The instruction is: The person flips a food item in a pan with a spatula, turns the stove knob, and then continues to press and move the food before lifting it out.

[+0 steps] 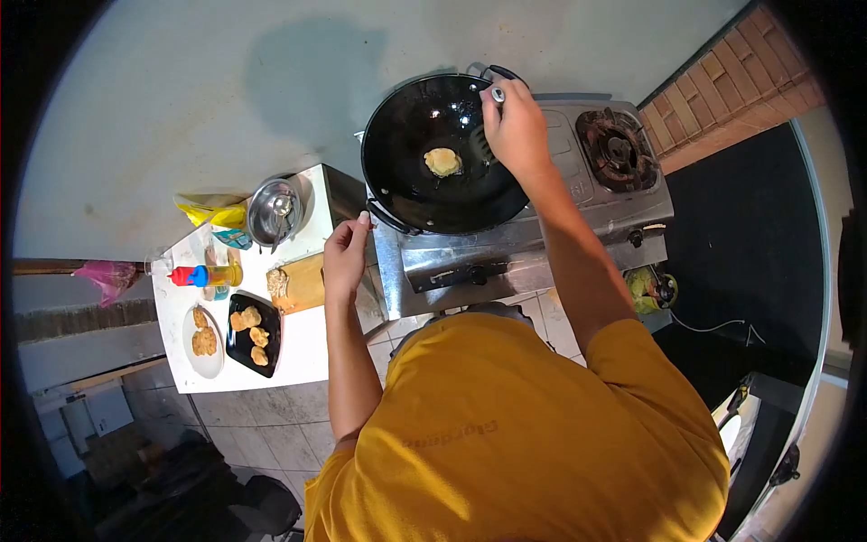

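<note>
A black wok (397, 135) sits on the left side of the stove, with one pale golden, battered-looking piece of food (442, 162) in it. My right hand (518, 131) is closed around the handle of a spatula (498, 94), whose metal-capped end sticks up above the fist. Its dark slotted blade shows faintly inside the wok, right of the food. At the near left, my left hand (346, 257) has its fingers curled together, fingertips right at the end of the wok's side handle (390, 219).
A bare burner (619, 149) is on the stove's right. The white table (307, 348) at left bears a black plate (238, 348) and a white plate (216, 363) of fried pieces, a cutting board (307, 282), a metal bowl (260, 217) and sauce bottles (208, 275).
</note>
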`<state>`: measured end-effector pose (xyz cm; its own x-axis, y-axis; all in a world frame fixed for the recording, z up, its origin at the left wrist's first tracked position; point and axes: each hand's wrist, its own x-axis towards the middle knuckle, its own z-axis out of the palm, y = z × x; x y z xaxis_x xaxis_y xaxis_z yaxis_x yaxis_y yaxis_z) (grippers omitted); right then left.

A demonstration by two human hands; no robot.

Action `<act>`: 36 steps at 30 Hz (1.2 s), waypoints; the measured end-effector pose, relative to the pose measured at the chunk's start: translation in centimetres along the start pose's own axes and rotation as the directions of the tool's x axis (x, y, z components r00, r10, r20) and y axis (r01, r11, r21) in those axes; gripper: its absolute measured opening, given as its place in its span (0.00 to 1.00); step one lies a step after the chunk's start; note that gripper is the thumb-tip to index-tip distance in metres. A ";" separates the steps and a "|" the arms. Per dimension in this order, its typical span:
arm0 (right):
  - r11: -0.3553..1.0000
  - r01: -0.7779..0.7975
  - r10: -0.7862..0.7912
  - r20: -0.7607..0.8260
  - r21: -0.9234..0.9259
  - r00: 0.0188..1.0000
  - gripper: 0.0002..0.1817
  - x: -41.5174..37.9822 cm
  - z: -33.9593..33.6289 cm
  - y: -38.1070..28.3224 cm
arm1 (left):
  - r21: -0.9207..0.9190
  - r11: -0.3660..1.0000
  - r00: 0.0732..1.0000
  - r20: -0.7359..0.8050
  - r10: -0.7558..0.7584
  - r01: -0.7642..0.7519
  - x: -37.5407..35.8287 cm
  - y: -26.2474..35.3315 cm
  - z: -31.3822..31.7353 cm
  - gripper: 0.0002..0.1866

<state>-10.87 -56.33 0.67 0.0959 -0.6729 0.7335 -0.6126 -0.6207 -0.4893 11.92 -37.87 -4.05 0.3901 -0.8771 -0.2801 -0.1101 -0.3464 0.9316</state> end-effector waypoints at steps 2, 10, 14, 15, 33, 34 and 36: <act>1.000 -0.007 0.008 -0.021 0.027 1.000 0.06 0.1 0.0 -0.3 | 0.023 0.999 1.000 -0.012 -0.028 0.029 0.1 -0.1 0.0 0.19; 0.995 -0.063 0.063 0.011 0.072 0.998 0.07 -0.1 0.2 0.0 | 0.007 1.000 1.000 -0.013 0.001 -0.001 -0.1 -0.1 0.0 0.19; 0.999 -0.014 0.021 -0.147 0.051 0.989 0.07 0.0 0.3 0.6 | 0.019 1.000 1.000 -0.019 -0.012 0.012 -0.1 -0.7 -0.2 0.19; 1.000 -0.030 0.030 -0.079 0.003 0.996 0.07 -0.1 0.4 0.8 | 0.017 1.000 1.000 -0.018 0.013 -0.013 -0.1 -0.7 -0.3 0.19; 0.998 -0.052 0.051 0.028 0.031 0.998 0.07 0.7 0.3 0.5 | 0.025 1.000 1.000 0.014 0.007 -0.007 0.4 0.0 0.1 0.20; 0.996 -0.082 0.080 0.043 0.043 0.996 0.07 0.7 0.1 0.4 | 0.024 1.000 1.000 0.016 0.010 -0.011 0.5 0.0 0.2 0.20; 0.992 -0.112 0.108 0.058 0.059 0.992 0.07 0.9 0.1 0.2 | 0.004 1.000 1.000 0.001 0.018 -0.018 0.5 0.0 0.2 0.19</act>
<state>-10.85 -57.05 1.20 0.0741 -0.7582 0.6478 -0.5720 -0.5644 -0.5952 11.92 -38.41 -4.29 0.3871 -0.8837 -0.2631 -0.1213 -0.3317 0.9356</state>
